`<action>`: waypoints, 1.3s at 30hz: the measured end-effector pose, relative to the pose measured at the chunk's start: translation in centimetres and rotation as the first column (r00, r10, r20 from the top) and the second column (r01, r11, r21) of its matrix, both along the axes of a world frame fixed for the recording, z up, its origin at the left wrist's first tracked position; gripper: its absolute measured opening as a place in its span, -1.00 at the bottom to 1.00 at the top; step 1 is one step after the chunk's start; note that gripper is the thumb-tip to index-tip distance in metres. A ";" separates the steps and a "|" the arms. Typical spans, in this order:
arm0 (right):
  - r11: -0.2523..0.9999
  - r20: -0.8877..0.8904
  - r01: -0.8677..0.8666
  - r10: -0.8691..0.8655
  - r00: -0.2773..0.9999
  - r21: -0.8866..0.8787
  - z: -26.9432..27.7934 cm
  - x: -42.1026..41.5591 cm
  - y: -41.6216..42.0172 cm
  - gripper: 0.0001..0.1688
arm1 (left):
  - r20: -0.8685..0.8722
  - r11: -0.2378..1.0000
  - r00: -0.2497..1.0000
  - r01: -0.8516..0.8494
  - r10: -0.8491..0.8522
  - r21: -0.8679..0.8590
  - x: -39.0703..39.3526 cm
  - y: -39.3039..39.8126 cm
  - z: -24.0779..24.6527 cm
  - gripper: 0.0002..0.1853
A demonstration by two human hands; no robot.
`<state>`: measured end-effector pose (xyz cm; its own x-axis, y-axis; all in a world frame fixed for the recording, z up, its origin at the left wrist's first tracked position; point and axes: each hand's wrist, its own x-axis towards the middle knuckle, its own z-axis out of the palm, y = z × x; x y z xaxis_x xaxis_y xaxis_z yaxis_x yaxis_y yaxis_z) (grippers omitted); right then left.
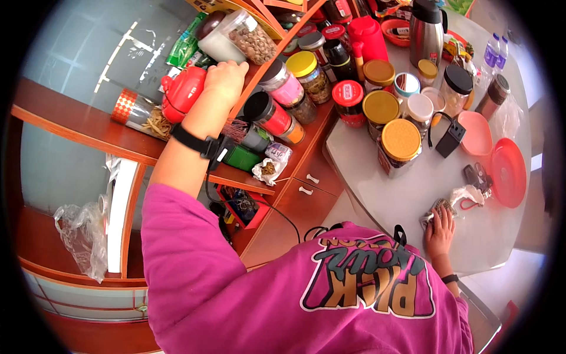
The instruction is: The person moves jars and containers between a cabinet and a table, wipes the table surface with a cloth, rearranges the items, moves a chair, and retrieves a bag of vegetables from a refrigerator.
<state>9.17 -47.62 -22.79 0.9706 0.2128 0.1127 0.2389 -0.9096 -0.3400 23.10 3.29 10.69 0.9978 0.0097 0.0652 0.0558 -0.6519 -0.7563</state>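
My left hand [225, 82] reaches onto a wooden shelf, fingers bent at the base of a white jar with a dark lid [221, 42]. Whether it grips the jar is hidden. Beside that hand is a red rounded pot [183, 95], and a clear jar of brown dried pieces [251, 39] stands just past the fingertips. On the grey table, my right hand [440, 228] lies palm down over a bunched patterned cloth [442, 205]. Near it are a crumpled clear plastic bag [468, 194] and a red oval tray [508, 172].
Lidded jars, one with a gold lid [401, 139], crowd the table's near-left side. A steel vacuum jug [426, 35] and a black power adapter [450, 138] are farther right. More jars, one yellow-lidded [302, 64], fill the lower shelf. A cable hangs below my left arm.
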 end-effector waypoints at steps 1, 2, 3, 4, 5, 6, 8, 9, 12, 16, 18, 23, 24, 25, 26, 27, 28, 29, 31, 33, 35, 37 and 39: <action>1.000 0.005 0.006 -0.006 1.000 -0.003 0.1 -0.1 0.0 -0.50 | 0.011 0.999 0.999 0.031 -0.031 -0.008 -0.6 -1.0 0.1 -0.84; 1.000 0.009 0.009 -0.009 1.000 -0.006 0.0 -0.1 0.1 -0.50 | 0.042 0.996 0.997 0.074 -0.072 -0.042 -1.4 -2.1 0.4 -0.79; 1.000 0.013 0.008 -0.008 1.000 -0.016 0.0 -0.1 0.0 -0.50 | 0.074 0.990 0.992 0.113 -0.107 -0.082 -2.3 -2.9 0.4 -0.74; 1.000 0.029 -0.001 0.001 1.000 -0.007 -0.2 0.0 -0.1 -0.51 | 0.126 0.973 0.974 0.201 -0.186 -0.116 -3.1 -3.7 0.2 -0.72; 1.000 0.021 0.010 -0.010 1.000 -0.011 -0.3 -0.2 -0.2 -0.51 | 0.181 0.946 0.949 0.287 -0.260 -0.148 -3.7 -4.4 0.0 -0.71; 1.000 0.016 0.014 -0.014 1.000 -0.008 -0.3 -0.3 -0.3 -0.51 | 0.240 0.915 0.916 0.366 -0.322 -0.168 -4.5 -5.2 -0.1 -0.69; 1.000 0.017 0.021 -0.021 1.000 -0.007 -0.4 0.1 0.0 -0.52 | 0.354 0.802 0.870 0.467 -0.343 -0.371 -5.5 -6.9 -0.6 -0.50; 1.000 0.018 0.016 -0.016 1.000 -0.010 -0.5 -0.1 -0.2 -0.51 | 0.422 0.732 0.845 0.511 -0.330 -0.451 -6.2 -7.5 -0.6 -0.44; 0.999 0.022 0.016 -0.016 1.000 -0.028 -0.8 0.0 -0.2 -0.50 | 0.573 0.617 0.781 0.583 -0.247 -0.528 -6.8 -7.4 -2.0 -0.42; 1.000 0.011 0.005 -0.005 1.000 -0.012 -0.6 0.0 -0.1 -0.49 | 0.594 0.613 0.765 0.600 -0.250 -0.514 -9.3 -5.9 -7.9 -0.42; 1.000 0.017 -0.004 0.004 1.000 -0.008 -0.6 0.1 0.0 -0.49 | 0.571 0.687 0.776 0.570 -0.268 -0.451 -10.2 -4.7 -10.7 -0.40; 0.999 0.036 0.002 0.000 0.999 -0.051 -0.8 0.0 -0.3 -0.49 | 0.508 0.879 0.829 0.404 -0.235 -0.253 -9.2 -2.1 -12.5 -0.46; 0.999 0.038 -0.001 0.002 0.999 -0.045 -0.7 0.0 -0.3 -0.48 | 0.481 0.893 0.852 0.366 -0.209 -0.260 -9.0 -1.9 -12.7 -0.47; 0.999 0.039 -0.004 0.005 0.999 -0.039 -0.7 0.0 -0.2 -0.48 | 0.465 0.904 0.864 0.340 -0.192 -0.260 -8.7 -1.5 -12.8 -0.47; 0.999 0.042 -0.007 0.009 0.999 -0.036 -0.7 0.0 -0.2 -0.48 | 0.449 0.913 0.876 0.314 -0.174 -0.259 -8.4 -1.2 -12.9 -0.47; 0.999 0.045 -0.008 0.009 0.999 -0.034 -0.6 0.0 -0.2 -0.47 | 0.434 0.921 0.887 0.290 -0.157 -0.259 -8.0 -1.0 -13.0 -0.47; 0.999 0.048 -0.009 0.010 0.999 -0.032 -0.6 0.0 -0.2 -0.47 | 0.413 0.930 0.903 0.246 -0.118 -0.273 -7.7 -0.9 -12.9 -0.45; 0.999 0.048 -0.007 0.009 0.999 -0.034 -0.6 0.0 -0.1 -0.47 | 0.399 0.925 0.912 0.231 -0.098 -0.303 -7.3 -0.8 -12.9 -0.44; 0.999 0.045 -0.006 0.007 0.999 -0.037 -0.7 -0.1 -0.1 -0.47 | 0.364 0.912 0.929 0.198 -0.058 -0.359 -6.8 -0.6 -12.9 -0.42; 1.000 0.053 -0.010 0.011 0.999 -0.028 -0.6 -0.1 -0.1 -0.47 | 0.366 0.895 0.927 0.227 -0.078 -0.385 -6.5 -0.4 -13.0 -0.38; 1.000 0.052 -0.008 0.010 0.999 -0.027 -0.5 -0.1 0.0 -0.48 | 0.348 0.894 0.936 0.201 -0.054 -0.400 -6.2 -0.6 -12.9 -0.35; 0.999 0.043 -0.008 0.010 0.999 -0.038 -0.5 -0.1 -0.1 -0.49 | 0.405 0.846 0.914 0.232 -0.021 -0.481 -6.2 -0.9 -13.0 -0.37; 0.999 0.029 -0.009 0.011 1.000 -0.044 -0.6 -0.1 -0.2 -0.49 | 0.441 0.806 0.897 0.274 -0.018 -0.525 -6.4 -1.1 -13.2 -0.39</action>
